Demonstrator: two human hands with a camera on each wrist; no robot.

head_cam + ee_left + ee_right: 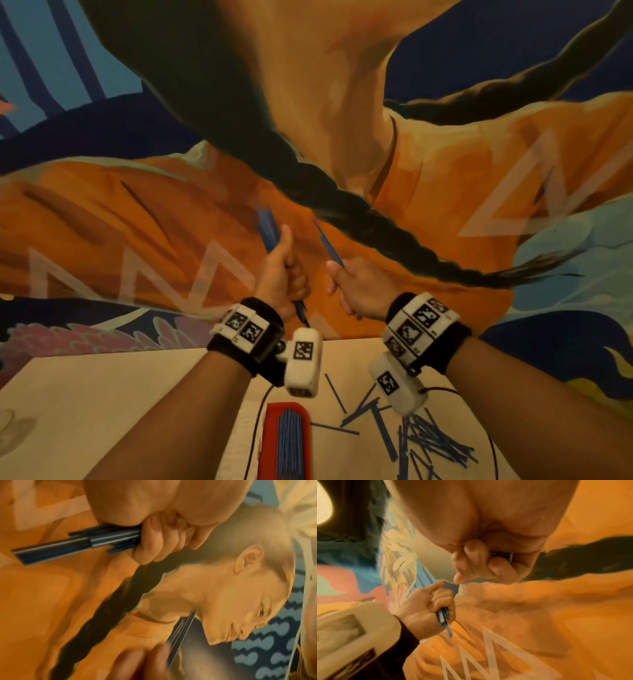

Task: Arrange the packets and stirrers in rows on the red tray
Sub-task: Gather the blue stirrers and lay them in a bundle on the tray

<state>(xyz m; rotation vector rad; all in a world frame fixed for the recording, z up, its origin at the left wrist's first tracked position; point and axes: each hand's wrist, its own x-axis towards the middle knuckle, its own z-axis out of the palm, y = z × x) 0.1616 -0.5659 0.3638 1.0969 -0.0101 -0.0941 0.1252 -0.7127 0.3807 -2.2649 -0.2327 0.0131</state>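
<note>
Both hands are raised in front of a painted wall. My left hand (286,270) grips a bundle of blue stirrers (266,224) in its fist; the same bundle (77,543) pokes out left of the curled fingers (154,545) in the left wrist view. My right hand (356,284) pinches a few blue stirrers (327,241) that point up and left. Its fingers (481,561) curl round them, with only a short end (502,555) showing. Low in the head view, the red tray (286,442) lies on the table with a row of stirrers in it.
A loose heap of blue stirrers (428,442) lies on the pale table (102,411) right of the tray, with a few strays (359,407) nearer it. A thin dark cable (255,435) runs beside the tray's left edge. The mural wall (342,102) stands just behind the table.
</note>
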